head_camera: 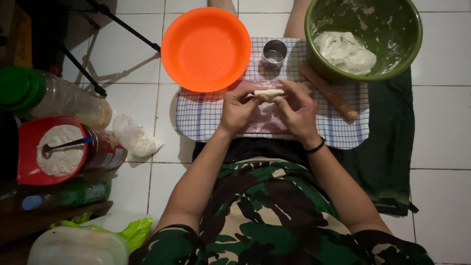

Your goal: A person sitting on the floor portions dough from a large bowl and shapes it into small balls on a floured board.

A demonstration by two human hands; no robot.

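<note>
Both of my hands hold one small folded piece of pale dough (268,92) above a checked cloth (343,132) spread on the floor. My left hand (239,109) pinches its left end and my right hand (298,112), with a black band at the wrist, pinches its right end. A pinkish board lies under the hands, mostly hidden. Just beyond the dough stands a small round metal cutter (274,52). A wooden rolling pin (327,92) lies slanted to the right of my right hand.
An orange plastic bowl (206,49) sits far left of the cloth; a green bowl (363,37) with a lump of dough far right. At left are a red container of flour with a spoon (53,149), jars, bottles, a white bag (135,137) and tripod legs (122,27).
</note>
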